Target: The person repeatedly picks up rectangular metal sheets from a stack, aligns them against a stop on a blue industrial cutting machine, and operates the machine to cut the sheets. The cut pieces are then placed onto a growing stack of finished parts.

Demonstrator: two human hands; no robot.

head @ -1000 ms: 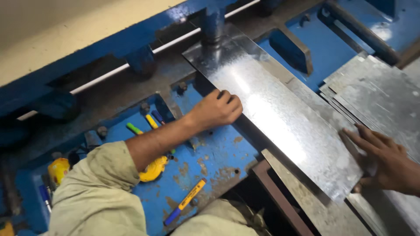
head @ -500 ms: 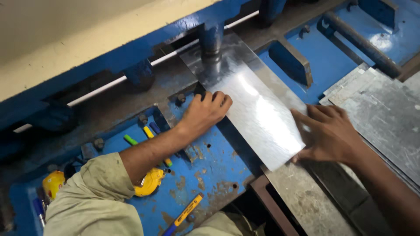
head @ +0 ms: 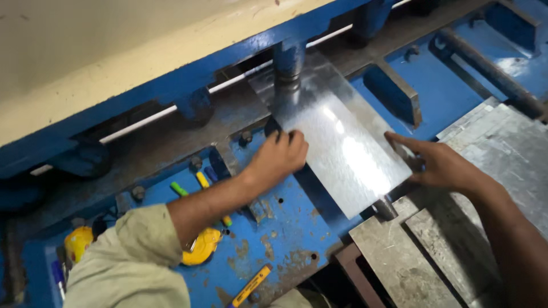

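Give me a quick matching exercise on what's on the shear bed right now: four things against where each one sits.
Things:
1. left hand
2. right hand
3. yellow tape measure
4. stack of metal sheets

Places:
A. on the blue bed under the left forearm
B. at the right edge of the shiny sheet
C. far right, beside the machine
D. at the left edge of the shiny sheet

Pairs: 1-D, 2-B, 3-A, 4-C

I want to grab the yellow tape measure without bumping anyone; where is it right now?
The yellow tape measure lies low on the left of the head view, on the blue machine bed, just under the left hand's forearm, beside its rolled sleeve.
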